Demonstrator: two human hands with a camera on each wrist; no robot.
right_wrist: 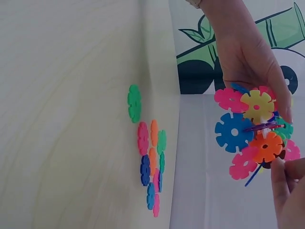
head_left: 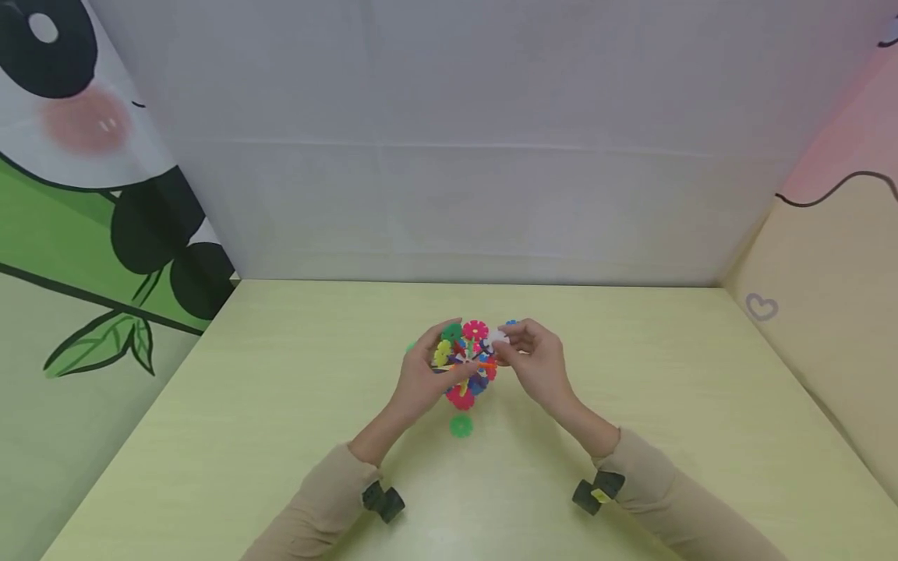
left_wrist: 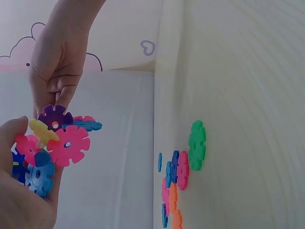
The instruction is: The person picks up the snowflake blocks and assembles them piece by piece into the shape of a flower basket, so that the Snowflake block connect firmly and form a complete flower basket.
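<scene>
Sitting gripped in left hand (head_left: 424, 379) is the disc cluster (head_left: 468, 348); right hand (head_left: 539, 362) pinches its right edge.

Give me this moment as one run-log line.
left hand: holds disc cluster | right hand: pinches white disc at cluster | table: loose discs, green disc nearest person

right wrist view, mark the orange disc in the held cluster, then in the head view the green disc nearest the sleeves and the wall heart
Orange disc (right_wrist: 266, 146), right wrist view: its middle.
Green disc (head_left: 461, 426), head view: its middle.
Wall heart (head_left: 761, 303), head view: dip between its lobes.
</scene>
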